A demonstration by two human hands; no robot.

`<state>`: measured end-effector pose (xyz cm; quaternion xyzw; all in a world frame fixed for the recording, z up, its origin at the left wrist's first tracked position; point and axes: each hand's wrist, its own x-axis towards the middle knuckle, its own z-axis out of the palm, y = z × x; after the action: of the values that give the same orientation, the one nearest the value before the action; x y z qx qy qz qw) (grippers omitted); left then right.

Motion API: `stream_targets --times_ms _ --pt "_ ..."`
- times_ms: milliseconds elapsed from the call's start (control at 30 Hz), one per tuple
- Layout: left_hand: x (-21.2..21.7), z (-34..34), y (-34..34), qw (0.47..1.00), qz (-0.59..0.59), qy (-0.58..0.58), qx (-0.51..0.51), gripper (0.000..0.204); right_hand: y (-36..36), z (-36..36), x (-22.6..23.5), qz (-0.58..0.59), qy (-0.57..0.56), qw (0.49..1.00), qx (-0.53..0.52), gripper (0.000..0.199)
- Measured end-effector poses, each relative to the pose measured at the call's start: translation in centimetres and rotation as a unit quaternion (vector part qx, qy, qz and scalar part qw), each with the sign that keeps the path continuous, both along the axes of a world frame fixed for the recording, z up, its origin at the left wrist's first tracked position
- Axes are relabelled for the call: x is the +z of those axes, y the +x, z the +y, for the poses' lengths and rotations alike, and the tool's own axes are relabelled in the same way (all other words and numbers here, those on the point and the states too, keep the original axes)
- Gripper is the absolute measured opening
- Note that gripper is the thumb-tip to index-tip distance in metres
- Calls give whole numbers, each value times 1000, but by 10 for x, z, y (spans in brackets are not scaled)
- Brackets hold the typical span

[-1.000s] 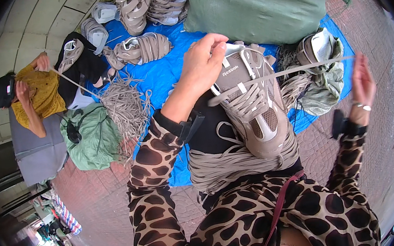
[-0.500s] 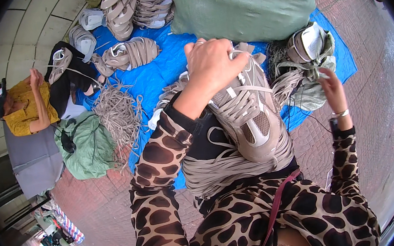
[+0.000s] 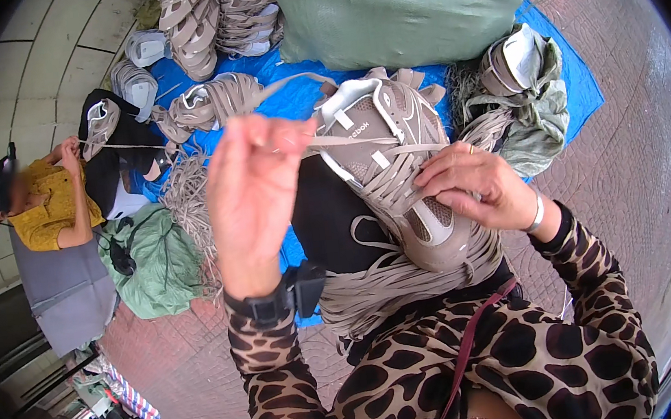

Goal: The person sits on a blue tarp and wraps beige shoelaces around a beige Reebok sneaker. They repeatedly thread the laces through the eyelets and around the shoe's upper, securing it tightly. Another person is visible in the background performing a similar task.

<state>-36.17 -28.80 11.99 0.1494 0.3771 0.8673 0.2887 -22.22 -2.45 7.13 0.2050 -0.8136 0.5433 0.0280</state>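
A beige-and-white sneaker [image 3: 438, 249] rests on my lap, toe toward me, with flat beige laces crossing its front. From its upper eyelets a lace [image 3: 357, 139] runs taut to the left, into the pinched fingers of my left hand [image 3: 256, 193], raised beside the shoe with the palm showing. My right hand [image 3: 476, 186] lies on the shoe's lower lacing, fingers bent against the laces near the toe; whether they grip a lace is hard to see. A thick bundle of loose laces [image 3: 393, 293] is draped across my lap under the shoe.
A blue tarp [image 3: 572, 90] covers the paving ahead. Stacked sneakers [image 3: 190, 28] stand at the back left, near a large green sack [image 3: 405, 14]. A lace pile [image 3: 187, 196] and a green bag [image 3: 152, 257] lie left, by a seated person [image 3: 57, 202] handling a sneaker. Bagged shoes [image 3: 517, 68] sit right.
My left hand has moved from the top of the sneaker toward the left and nearer me, drawing a lace out. My right hand has come in from the right onto the lacing.
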Motion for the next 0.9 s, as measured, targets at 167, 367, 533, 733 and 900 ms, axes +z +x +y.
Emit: stream_targets --times_ms 167,367,533,733,900 --pt "21 -27 25 959 117 -168 196 28 -25 7 9 -27 -14 998 -53 14" --pt "11 -52 37 880 216 -298 301 31 -69 -11 17 60 63 996 -20 21" --pt "-12 -71 43 593 289 -738 140 24 -81 -11 21 58 155 986 6 26" --pt "-35 10 36 631 548 -531 141 30 -100 -3 34 93 293 945 114 23" --pt "-56 25 16 697 493 -521 29 30 -119 20 32 31 278 932 230 23"
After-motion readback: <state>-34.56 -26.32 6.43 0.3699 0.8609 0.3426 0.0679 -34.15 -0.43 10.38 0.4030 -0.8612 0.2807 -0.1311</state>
